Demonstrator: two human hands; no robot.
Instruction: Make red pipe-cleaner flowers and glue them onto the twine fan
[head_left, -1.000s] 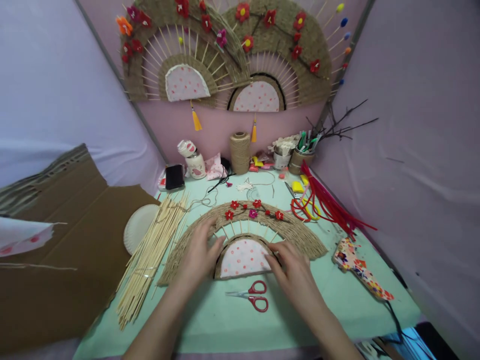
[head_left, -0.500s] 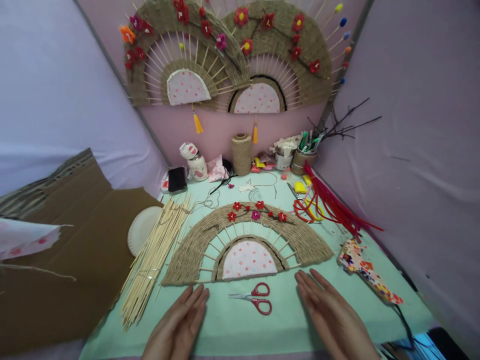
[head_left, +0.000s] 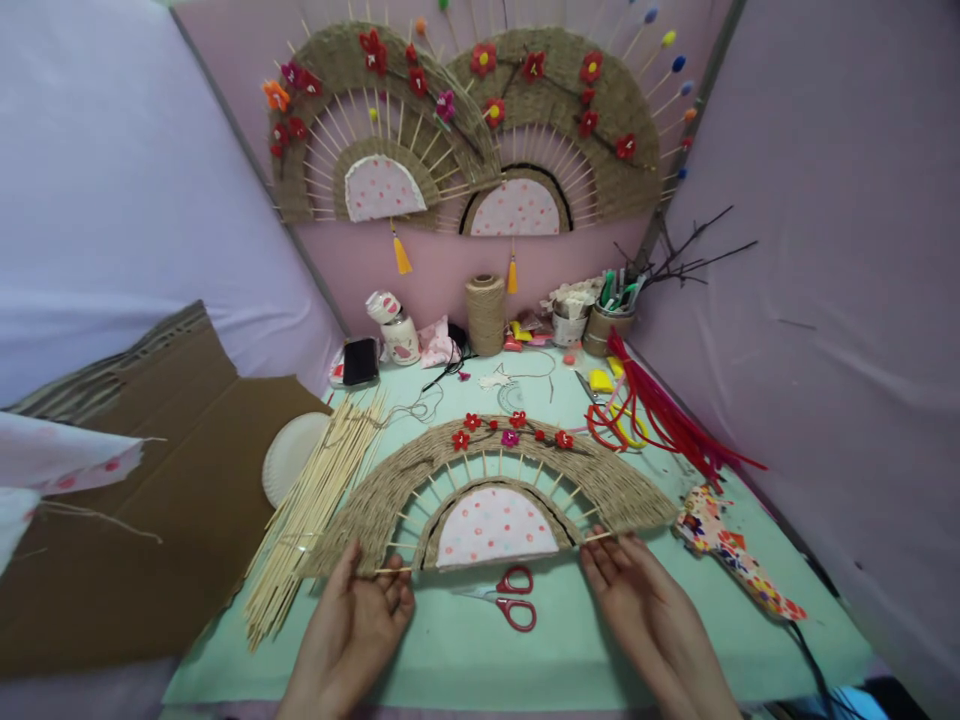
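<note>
A half-round fan woven of brown twine (head_left: 420, 470) lies on the mint green table (head_left: 585, 650), with wooden spokes, a pink dotted centre and small red flowers along its top. My left hand (head_left: 360, 615) grips the fan's lower left edge, fingers curled under it and thumb on top. My right hand (head_left: 637, 595) holds the lower right edge the same way. The near edge of the fan looks slightly raised off the table. Red-handled scissors (head_left: 506, 598) lie between my hands, just below the fan.
A bundle of bamboo skewers (head_left: 311, 510) and a white paper plate (head_left: 289, 465) lie left of the fan, beside brown cardboard (head_left: 150, 520). Red pipe cleaners (head_left: 660, 415), a twine spool (head_left: 484, 313), jars and a patterned fabric piece (head_left: 731, 560) stand behind and right. Two finished fans (head_left: 480, 120) hang on the wall.
My hands moved from the fan's centre back to the table, then forward to its lower corners, which they now grip. The fan's near edge has lifted a little.
</note>
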